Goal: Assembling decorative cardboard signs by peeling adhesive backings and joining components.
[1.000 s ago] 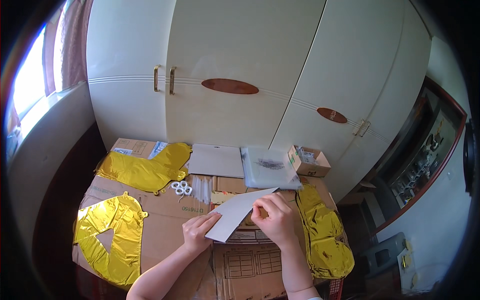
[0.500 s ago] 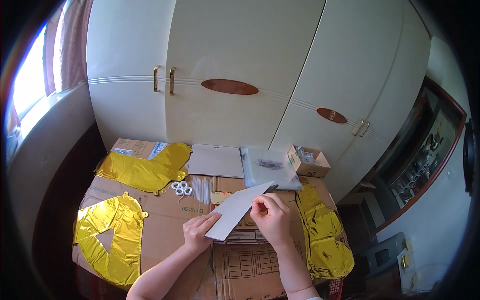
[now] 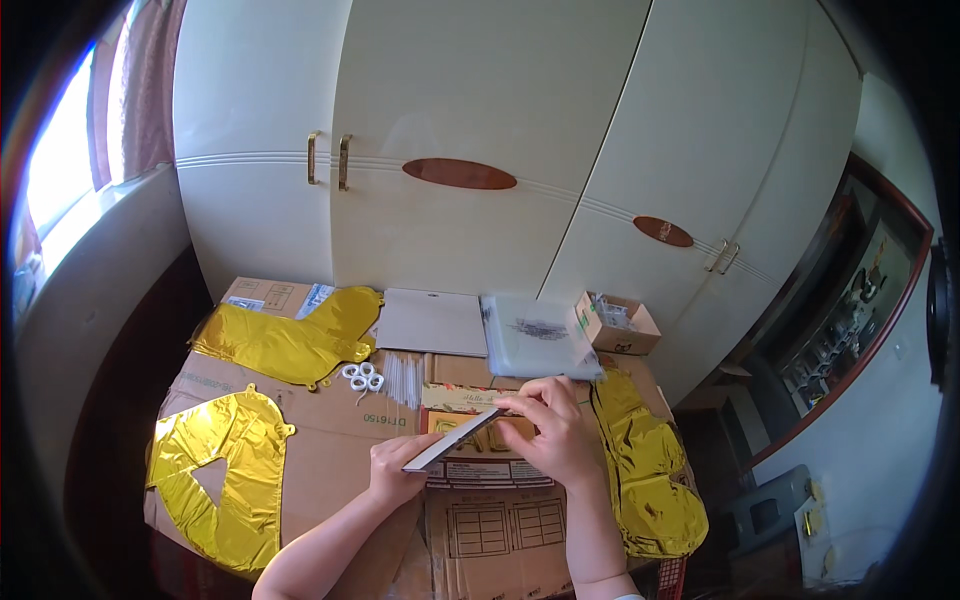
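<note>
The white card (image 3: 452, 442) now tilts nearly edge-on, the right hand (image 3: 550, 432) parts thumb from fingers at its far end, and more of the printed sheet (image 3: 456, 398) shows beneath

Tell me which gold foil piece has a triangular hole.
The near-left foil piece: brown cardboard shows through its triangular hole. The far-left foil piece and the right foil piece show no such opening.

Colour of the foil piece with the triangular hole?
Shiny yellow-gold; the foil piece shows best in the head view.
</note>
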Demonstrator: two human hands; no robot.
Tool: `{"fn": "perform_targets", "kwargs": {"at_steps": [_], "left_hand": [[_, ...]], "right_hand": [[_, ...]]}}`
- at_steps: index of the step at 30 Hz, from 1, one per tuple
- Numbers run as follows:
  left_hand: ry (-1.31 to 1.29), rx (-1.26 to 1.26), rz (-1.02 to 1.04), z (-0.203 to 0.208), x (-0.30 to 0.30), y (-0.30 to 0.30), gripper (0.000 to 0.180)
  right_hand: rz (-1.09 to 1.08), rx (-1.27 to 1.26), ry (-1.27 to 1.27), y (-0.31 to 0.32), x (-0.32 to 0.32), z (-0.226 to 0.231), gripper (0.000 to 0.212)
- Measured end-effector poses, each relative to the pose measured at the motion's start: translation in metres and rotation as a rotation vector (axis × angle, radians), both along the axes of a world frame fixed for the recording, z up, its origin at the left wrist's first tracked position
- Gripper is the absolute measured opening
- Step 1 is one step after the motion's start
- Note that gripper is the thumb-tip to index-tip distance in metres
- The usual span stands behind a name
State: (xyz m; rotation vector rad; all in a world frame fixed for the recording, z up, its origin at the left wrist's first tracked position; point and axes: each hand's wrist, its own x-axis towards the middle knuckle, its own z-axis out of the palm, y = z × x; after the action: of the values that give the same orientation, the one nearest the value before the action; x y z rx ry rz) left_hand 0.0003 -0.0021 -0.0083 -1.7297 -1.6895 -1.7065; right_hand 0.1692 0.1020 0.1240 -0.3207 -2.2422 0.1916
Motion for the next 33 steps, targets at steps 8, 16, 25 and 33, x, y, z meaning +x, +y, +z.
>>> {"fn": "perform_targets", "kwargs": {"at_steps": [8, 16, 25, 33], "left_hand": [[-0.309, -0.229, -0.282, -0.014, -0.003, -0.002, 0.019], [-0.562, -0.150, -0.422, -0.023, -0.002, 0.004, 0.018], [-0.725, -0.247, -0.521, -0.015, -0.004, 0.005, 0.020], [-0.656, -0.279, -0.529, -0.021, -0.006, 0.004, 0.023]], "right_hand": [[0.109, 0.219, 0.052, 0.016, 0.003, -0.012, 0.021], [0.106, -0.037, 0.134, 0.005, 0.003, 0.002, 0.014], [-0.032, 0.143, -0.115, 0.011, 0.000, -0.012, 0.026], [0.024, 0.151, -0.023, -0.007, -0.009, -0.004, 0.023]]}}
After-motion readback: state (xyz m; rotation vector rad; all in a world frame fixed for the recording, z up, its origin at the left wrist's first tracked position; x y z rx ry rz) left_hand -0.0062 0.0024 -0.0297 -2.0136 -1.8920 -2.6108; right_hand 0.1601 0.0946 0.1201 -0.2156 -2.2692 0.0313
